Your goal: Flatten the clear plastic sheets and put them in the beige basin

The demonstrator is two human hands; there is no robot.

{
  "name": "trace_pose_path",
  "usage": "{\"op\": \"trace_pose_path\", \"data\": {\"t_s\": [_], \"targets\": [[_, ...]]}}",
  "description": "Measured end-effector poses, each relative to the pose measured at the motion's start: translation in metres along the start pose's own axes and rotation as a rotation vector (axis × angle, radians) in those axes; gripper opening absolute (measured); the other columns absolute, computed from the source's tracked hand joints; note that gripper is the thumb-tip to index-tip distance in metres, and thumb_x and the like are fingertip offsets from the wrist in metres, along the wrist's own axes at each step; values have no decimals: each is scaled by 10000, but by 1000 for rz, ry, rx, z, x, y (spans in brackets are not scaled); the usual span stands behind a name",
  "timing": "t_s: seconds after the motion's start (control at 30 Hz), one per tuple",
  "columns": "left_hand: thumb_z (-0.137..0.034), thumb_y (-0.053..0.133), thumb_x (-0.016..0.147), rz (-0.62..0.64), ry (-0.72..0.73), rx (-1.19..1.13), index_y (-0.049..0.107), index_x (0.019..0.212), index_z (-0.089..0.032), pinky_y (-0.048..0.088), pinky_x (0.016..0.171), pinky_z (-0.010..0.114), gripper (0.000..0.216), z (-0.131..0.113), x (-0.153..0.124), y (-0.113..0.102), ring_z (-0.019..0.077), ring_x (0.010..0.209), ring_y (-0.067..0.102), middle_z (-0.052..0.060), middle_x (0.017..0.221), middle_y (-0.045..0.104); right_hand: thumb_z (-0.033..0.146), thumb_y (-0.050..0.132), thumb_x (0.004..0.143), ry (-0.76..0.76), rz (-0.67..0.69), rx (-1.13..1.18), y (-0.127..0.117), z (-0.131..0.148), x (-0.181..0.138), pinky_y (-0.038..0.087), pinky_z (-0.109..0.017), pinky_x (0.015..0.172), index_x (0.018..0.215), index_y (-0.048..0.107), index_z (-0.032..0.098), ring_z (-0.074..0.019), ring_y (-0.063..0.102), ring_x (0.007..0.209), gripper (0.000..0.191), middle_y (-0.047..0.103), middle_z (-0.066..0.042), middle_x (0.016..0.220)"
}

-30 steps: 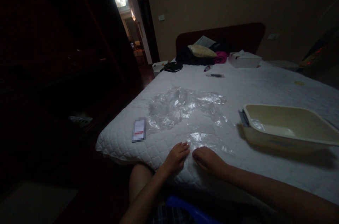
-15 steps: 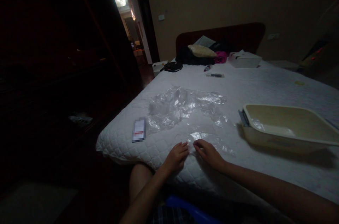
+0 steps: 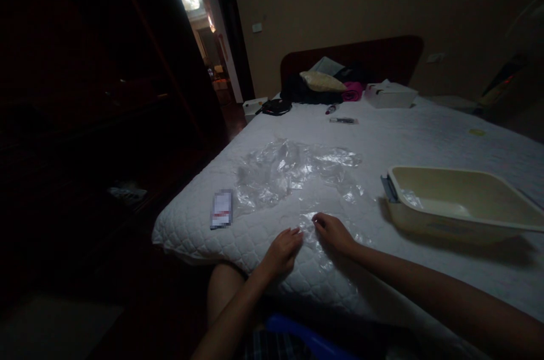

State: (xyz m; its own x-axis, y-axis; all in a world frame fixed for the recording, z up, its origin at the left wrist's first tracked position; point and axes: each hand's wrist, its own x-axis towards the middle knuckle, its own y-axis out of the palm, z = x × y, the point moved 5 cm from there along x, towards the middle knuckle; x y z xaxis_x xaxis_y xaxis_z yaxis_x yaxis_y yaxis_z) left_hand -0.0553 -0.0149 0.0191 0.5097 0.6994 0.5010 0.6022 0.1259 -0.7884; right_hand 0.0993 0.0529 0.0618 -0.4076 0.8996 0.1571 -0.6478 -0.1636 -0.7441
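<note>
Several crumpled clear plastic bags (image 3: 280, 170) lie spread over the white quilted bed (image 3: 255, 238). At the near edge of them, my left hand (image 3: 284, 249) has its fingers closed on the edge of a clear plastic bag (image 3: 309, 223). My right hand (image 3: 334, 231) is closed in a pinch on the same bag, just to the right and slightly farther forward. Thin shiny film runs between the hands and hangs below the right wrist. The film inside the fingers is mostly hidden.
A cream plastic bin (image 3: 450, 224) with a grey latch stands on the right. A phone-like, blurred-out item (image 3: 221, 208) lies left. Farther back are a packaged slim item (image 3: 343, 121), a white box (image 3: 390, 95), a black bag (image 3: 276, 106) and piled bedding (image 3: 323, 81).
My right hand has moved a little forward, and the film near it has shifted, now draping lower toward the bed's front edge. My left hand has stayed nearly in place.
</note>
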Motion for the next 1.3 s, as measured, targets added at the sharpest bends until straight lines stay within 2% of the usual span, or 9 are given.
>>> {"op": "trace_pose_path", "data": {"t_s": [0.17,0.4,0.63,0.8,0.87,0.97,1.07,1.13,1.3], "targets": [[-78,391,769,8,11,14,344,1266,-162,346,974,440,506,1,-1,2,196,1200,388,111,1236,488,223,393,782,10,-3,-35,3,-3,3,400,-260,641,818,588,169,-158,556,686,205,614,-36,739],[-82,418,761,102,52,129,403,1241,-189,325,971,460,492,-1,1,6,222,1204,374,97,1215,504,227,378,791,38,-15,-4,0,-6,10,393,-250,621,853,573,160,-154,562,656,215,613,-33,705],[-69,415,733,126,44,145,341,1285,-185,319,966,469,569,-3,2,6,232,1193,379,103,1222,493,227,377,808,34,-9,-25,3,-7,11,384,-245,616,853,568,175,-148,556,653,203,606,-19,688],[-64,423,731,126,33,172,383,1253,-198,310,960,474,541,-4,3,5,235,1173,389,100,1173,516,253,378,826,27,-31,-5,3,-9,16,409,-261,646,917,553,181,-153,561,683,210,601,-18,723],[-54,429,717,122,31,184,398,1242,-202,317,947,482,546,-4,4,5,242,1162,392,109,1171,508,251,395,823,35,-85,-17,-1,-8,17,422,-274,679,997,528,168,-157,562,722,234,599,-35,787],[-46,437,695,115,40,189,388,1249,-199,330,933,485,577,-4,4,5,245,1148,395,117,1178,491,210,394,825,-80,-158,-101,-9,5,13,422,-292,752,1067,499,146,-166,546,832,272,568,-83,944],[-54,434,709,95,44,186,387,1249,-203,343,928,469,562,-4,5,5,241,1146,390,111,1180,484,165,394,825,-309,-15,-251,-6,24,2,408,-311,780,1016,546,153,-180,527,874,245,568,-87,958],[-64,425,737,77,30,183,397,1243,-208,355,924,445,527,-5,5,4,236,1147,390,106,1188,477,172,412,826,-402,106,-322,1,30,-5,403,-325,781,993,568,163,-186,529,873,229,585,-80,943],[-85,405,780,70,12,195,400,1246,-207,365,923,421,482,-7,6,1,238,1177,378,110,1289,408,251,474,813,-403,152,-369,13,17,-13,354,-394,887,1097,523,160,-226,482,1058,302,537,-127,1141]]}}
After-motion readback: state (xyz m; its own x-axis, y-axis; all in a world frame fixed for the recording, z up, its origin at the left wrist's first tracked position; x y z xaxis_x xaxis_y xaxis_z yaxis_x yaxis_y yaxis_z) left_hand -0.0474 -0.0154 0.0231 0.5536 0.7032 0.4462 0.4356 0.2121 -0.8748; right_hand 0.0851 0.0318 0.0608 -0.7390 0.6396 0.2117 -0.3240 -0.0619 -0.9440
